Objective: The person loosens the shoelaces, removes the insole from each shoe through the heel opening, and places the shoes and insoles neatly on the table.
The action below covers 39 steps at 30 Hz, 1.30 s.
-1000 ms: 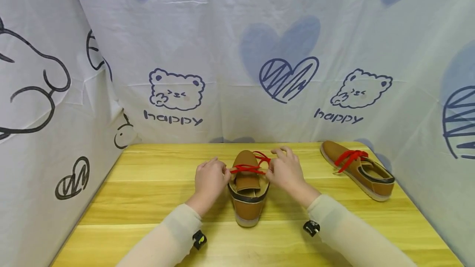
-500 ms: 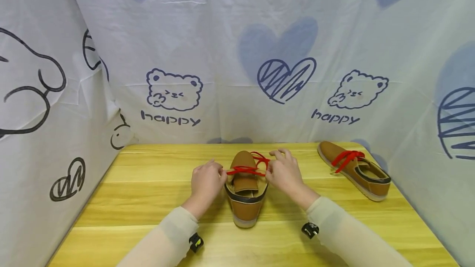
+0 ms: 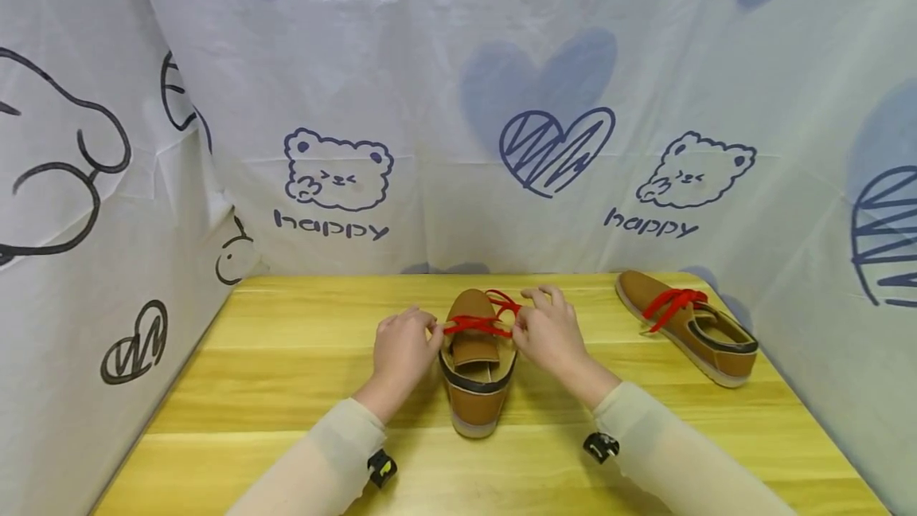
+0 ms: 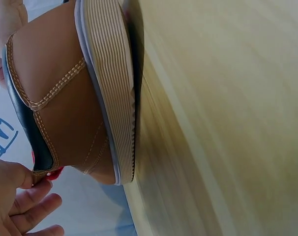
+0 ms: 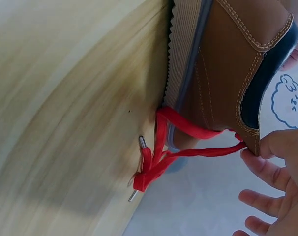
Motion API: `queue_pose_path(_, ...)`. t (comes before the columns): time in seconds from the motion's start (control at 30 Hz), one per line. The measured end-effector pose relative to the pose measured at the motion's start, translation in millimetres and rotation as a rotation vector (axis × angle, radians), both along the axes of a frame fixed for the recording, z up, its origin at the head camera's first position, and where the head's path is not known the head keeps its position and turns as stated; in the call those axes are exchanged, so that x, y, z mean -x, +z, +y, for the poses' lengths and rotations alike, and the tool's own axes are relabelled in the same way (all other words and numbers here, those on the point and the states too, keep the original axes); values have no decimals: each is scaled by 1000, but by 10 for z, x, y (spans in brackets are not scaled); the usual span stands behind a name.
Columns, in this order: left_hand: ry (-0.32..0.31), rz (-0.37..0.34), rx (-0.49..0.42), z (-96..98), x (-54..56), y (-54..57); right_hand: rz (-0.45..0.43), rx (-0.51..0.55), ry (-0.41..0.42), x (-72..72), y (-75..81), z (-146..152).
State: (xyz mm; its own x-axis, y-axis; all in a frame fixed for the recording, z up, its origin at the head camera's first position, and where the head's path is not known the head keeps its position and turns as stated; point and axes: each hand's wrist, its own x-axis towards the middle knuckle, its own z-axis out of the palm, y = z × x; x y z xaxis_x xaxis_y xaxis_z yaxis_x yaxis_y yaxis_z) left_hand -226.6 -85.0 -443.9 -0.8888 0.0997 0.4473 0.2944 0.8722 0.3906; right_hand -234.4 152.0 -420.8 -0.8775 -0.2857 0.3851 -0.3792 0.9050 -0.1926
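Observation:
A brown leather shoe stands on the table in the middle of the head view, heel toward me. Its red shoelace runs across the opening above the tongue. My left hand pinches the upper edge of its left lace flap between thumb and index finger. On the other side, my right hand pinches the right lace flap the same way, other fingers spread. Loose lace ends with metal tips hang down to the table beside the shoe in the right wrist view.
At the right back of the wooden table lies a matching brown shoe with its red lace tied in a bow. A white printed cloth hangs behind the table and along both sides.

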Motion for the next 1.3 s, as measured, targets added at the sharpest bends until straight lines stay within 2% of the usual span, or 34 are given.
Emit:
queue_pose_path(0.5, -65, -17, -48, 36, -76, -14, -14, 35, 32, -55, -16, -87)
queue_pose_path(0.9, -172, -58, 19, 2, -95, -63, -2, 69, 60, -133, -36, -36)
queue_pose_path(1.1, -189, -75, 6, -42, -105, -13, -2, 71, 63, -179, -14, -24)
queue_pose_path(1.3, -200, -80, -39, -106, -44, 37, -10, 64, 44, -242, 12, 7)
